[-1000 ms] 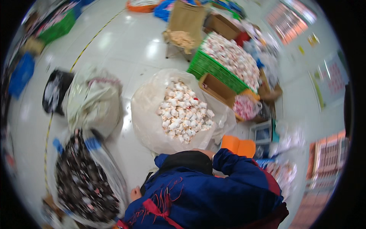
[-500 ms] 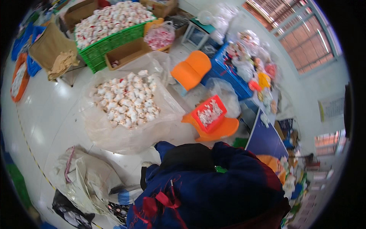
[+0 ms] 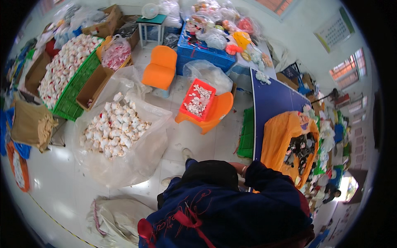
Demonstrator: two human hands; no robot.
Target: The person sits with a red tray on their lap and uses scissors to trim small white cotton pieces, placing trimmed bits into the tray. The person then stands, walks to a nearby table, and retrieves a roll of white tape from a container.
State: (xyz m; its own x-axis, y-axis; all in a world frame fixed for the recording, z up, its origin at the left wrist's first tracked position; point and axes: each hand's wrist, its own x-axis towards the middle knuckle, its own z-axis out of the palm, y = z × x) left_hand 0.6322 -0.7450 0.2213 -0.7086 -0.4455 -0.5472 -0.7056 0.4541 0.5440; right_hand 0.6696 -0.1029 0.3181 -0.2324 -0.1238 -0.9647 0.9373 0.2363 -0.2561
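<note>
Only a small part of my right hand [image 3: 238, 167] shows, beside a rounded black thing [image 3: 209, 175] in front of my body. A pale band circles that wrist; the fingers are hidden, so what they hold cannot be made out. My left hand is out of sight. Ahead to the left, a clear plastic bag [image 3: 128, 173] lies spread on the floor, with a heap of small white stuffed pieces [image 3: 113, 132] in it. A red tray [image 3: 211, 99] of small white bits rests on an orange chair [image 3: 225, 105], ahead of my feet.
A blue-topped table [image 3: 271, 95] stands to the right, beside an orange sack [image 3: 275, 136] of dark pieces. Far left is a green crate [image 3: 76, 95] full of white pieces. Another orange chair [image 3: 159, 68] and a blue crate [image 3: 206, 58] stand ahead. A pale sack [image 3: 120, 219] lies near left.
My view has swung to the right, bringing the orange sack and more of the blue-topped table into sight. My right wrist and part of the hand now show beside the black thing.
</note>
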